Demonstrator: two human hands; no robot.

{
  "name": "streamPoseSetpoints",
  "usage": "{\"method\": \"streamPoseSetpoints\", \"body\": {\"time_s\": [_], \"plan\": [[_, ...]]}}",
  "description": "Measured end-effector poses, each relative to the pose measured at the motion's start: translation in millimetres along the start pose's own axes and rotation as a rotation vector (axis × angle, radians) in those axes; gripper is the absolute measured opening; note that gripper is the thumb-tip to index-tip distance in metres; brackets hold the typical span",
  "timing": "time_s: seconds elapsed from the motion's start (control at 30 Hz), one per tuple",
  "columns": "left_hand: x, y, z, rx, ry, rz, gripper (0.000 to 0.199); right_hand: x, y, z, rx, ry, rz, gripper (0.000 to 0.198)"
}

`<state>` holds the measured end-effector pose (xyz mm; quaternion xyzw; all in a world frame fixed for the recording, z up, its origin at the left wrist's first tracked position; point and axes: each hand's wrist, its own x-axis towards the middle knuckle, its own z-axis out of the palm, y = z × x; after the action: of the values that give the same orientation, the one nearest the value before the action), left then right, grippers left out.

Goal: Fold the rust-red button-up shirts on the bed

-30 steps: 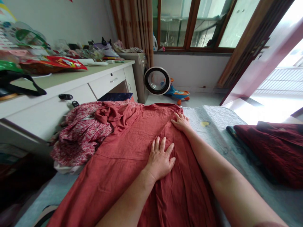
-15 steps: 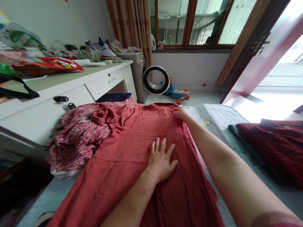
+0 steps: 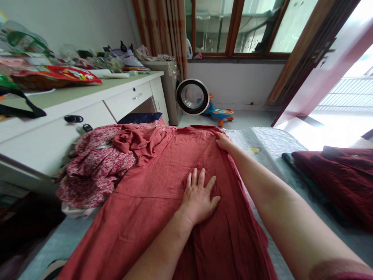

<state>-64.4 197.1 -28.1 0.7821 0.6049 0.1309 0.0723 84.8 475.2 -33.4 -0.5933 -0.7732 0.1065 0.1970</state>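
Note:
A long rust-red garment [image 3: 151, 182] is spread over the bed, its far left part bunched up. My left hand [image 3: 199, 198] lies flat on the middle of it, fingers spread. Farther off, my right hand [image 3: 223, 141] is at the garment's far right edge, with its fingers closed on the cloth there; the fingertips are partly hidden. Against the garment's left side rests a crumpled red-and-white patterned cloth [image 3: 99, 171].
Folded dark red clothes [image 3: 338, 179] lie on the light blue bed cover [image 3: 262, 144] at right. A white desk [image 3: 93, 112] with cluttered top runs along the left. Beyond the bed, a washing machine door [image 3: 192, 97] hangs open near a blue-and-orange ride-on toy [image 3: 220, 112].
Both hands stay in almost the same places on the garment. The view has shifted very slightly.

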Motion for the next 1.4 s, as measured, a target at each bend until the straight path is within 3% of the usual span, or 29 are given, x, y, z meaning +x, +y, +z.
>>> {"method": "streamPoseSetpoints", "body": {"time_s": [0.13,0.37,0.5,0.93,1.1,1.27,1.4], "plan": [[-0.3,-0.1,0.5,0.021,-0.001,0.004,0.068,-25.7,-8.7,-9.0,-0.031,0.022,0.072,0.072],[1.0,1.5,2.8,0.076,-0.038,-0.031,0.085,-116.2,-42.9,-18.7,0.002,-0.075,-0.358,0.065],[1.3,2.9,4.3,0.098,-0.026,-0.049,0.089,-147.6,-44.3,-14.5,0.012,-0.157,-0.385,0.066],[-3.1,4.7,2.4,0.084,0.057,-0.068,0.080,-117.4,-24.2,-8.3,-0.231,-0.178,-0.201,0.066],[-1.8,3.1,-9.6,0.082,0.163,-0.077,0.053,-104.7,-18.7,-6.5,-0.245,-0.135,-0.119,0.064],[3.5,-4.4,-14.0,0.096,0.156,-0.139,0.017,-99.0,-18.6,-8.7,-0.236,-0.132,-0.017,0.062],[4.7,-10.3,-16.0,0.128,0.140,-0.201,0.018,-97.5,-17.4,-11.2,-0.200,-0.140,0.083,0.058]]}}
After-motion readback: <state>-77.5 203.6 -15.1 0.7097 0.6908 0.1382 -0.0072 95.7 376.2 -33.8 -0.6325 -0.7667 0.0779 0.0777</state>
